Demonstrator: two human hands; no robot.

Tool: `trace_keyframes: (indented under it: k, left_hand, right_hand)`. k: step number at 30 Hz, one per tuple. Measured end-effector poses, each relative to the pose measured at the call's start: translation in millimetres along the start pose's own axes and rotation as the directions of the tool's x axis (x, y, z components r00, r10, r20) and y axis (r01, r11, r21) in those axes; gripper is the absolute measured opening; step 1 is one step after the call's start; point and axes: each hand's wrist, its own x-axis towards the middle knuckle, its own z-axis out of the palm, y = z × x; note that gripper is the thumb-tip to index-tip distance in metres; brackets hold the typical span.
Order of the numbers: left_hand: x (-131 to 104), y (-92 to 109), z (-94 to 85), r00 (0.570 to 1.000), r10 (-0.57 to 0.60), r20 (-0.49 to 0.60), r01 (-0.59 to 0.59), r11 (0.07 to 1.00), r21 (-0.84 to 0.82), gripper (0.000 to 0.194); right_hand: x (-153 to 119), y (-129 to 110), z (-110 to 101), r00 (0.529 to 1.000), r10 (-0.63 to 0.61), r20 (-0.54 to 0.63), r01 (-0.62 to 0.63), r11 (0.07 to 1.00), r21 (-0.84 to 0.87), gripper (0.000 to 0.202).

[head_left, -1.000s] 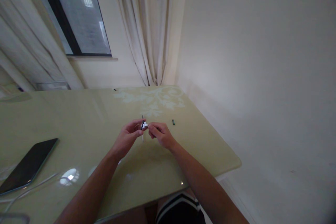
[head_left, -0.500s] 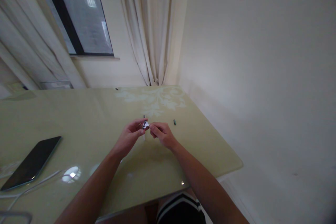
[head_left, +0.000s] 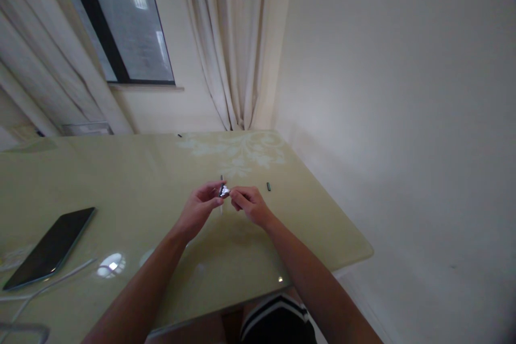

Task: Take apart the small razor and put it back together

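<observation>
A small shiny silver and black piece (head_left: 224, 191) is held up between my two hands, above the glossy yellow-green table (head_left: 314, 226). My left hand (head_left: 201, 205) grips its left side between thumb and fingers. From the right, my right hand (head_left: 249, 202) pinches its other end with closed fingertips. Behind the piece, a thin stick-like item (head_left: 221, 177) shows partly; my left hand hides some of it. To the right of my hands lies a small dark rectangular piece (head_left: 269, 186).
A black tablet (head_left: 50, 247) lies at the left, with a white cable (head_left: 52, 281) beside it. A tiny dark item (head_left: 179, 135) rests at the table's far edge. Curtains, a window and a wall stand behind; another wall runs along the right.
</observation>
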Motion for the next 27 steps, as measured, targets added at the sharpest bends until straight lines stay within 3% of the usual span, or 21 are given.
trace_keyframes:
  k: [9,15,27]
  left_hand:
    - [-1.4,0.0,-5.4,0.999,0.052,0.014,-0.054,0.986,0.156,0.048]
    - [-0.7,0.5,-5.4,0.999,0.029,0.03,-0.034,0.985,0.17,0.047]
    - [1.9,-1.3,-7.4,0.999,0.021,-0.047,-0.008,0.965,0.263,0.047]
  right_hand:
    - [0.0,-3.3,-5.7,0.999,0.017,0.05,-0.016,0.999,-0.034,0.053]
    - [0.1,-5.4,-7.7,0.995,0.04,0.096,-0.032,0.996,-0.084,0.056]
    - [3.5,16.5,-4.4,0.997,0.031,0.073,-0.012,0.968,-0.251,0.048]
